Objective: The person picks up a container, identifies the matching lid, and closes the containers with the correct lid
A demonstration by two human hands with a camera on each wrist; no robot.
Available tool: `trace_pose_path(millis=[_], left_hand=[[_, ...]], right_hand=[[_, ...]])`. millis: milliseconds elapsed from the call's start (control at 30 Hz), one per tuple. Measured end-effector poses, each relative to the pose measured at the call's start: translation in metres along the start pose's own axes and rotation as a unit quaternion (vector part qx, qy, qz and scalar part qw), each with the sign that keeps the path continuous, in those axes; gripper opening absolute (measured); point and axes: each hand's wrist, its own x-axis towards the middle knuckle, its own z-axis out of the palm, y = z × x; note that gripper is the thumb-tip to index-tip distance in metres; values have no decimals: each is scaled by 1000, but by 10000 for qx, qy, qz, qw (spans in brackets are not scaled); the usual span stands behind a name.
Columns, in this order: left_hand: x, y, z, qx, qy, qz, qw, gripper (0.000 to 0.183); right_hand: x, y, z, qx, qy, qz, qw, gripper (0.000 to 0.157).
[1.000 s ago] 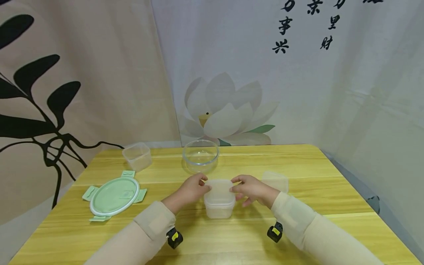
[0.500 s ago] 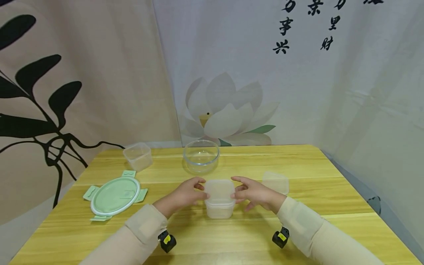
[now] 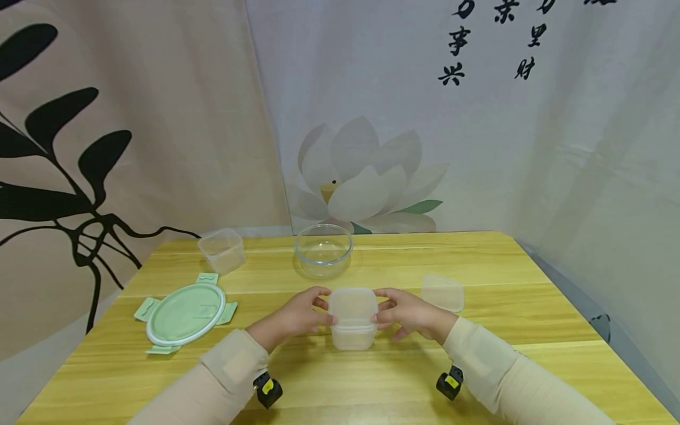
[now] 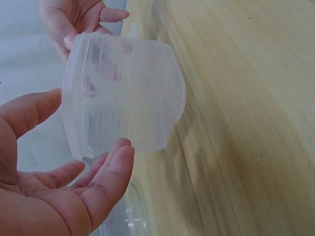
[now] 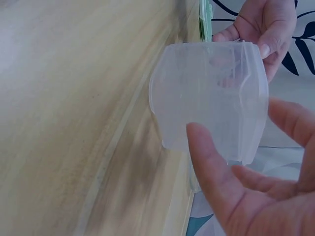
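A translucent plastic food container [image 3: 353, 337] stands upright on the table between the hands, its frosted lid [image 3: 353, 306] on top. My left hand [image 3: 305, 310] is at its left side, thumb tip at the lid's edge, the other fingers loosely bent beside the corner. At the right side my right hand [image 3: 409, 313] mirrors this, thumb tip at the lid's edge. The left wrist view shows the container [image 4: 133, 93] with the lid along its whole rim and gaps behind the fingers. One finger overlaps the container's wall [image 5: 197, 93] in the right wrist view.
A round clear glass bowl [image 3: 323, 252] stands behind the container. At the back left is a second translucent container [image 3: 222, 252], without a lid. A round green lid with side clips [image 3: 186, 316] lies at left, and a translucent square lid [image 3: 443, 293] at right on the wooden table [image 3: 531, 330].
Both hands moved from the lid's back corners toward its near part and spread slightly outward; the thumbs now touch the lid's sides. The container has stayed in place.
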Motion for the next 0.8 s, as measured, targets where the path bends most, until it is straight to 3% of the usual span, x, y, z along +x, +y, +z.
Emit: trace_pose_path(millis=[267, 800], left_hand=[[3, -3, 0, -61, -96, -27, 9999, 66], [8, -7, 0, -290, -282, -74, 9992, 60]], right_hand=[[3, 3, -1, 51, -156, 0, 9999, 62], [4, 6, -2, 250, -313, 108, 9991, 61]])
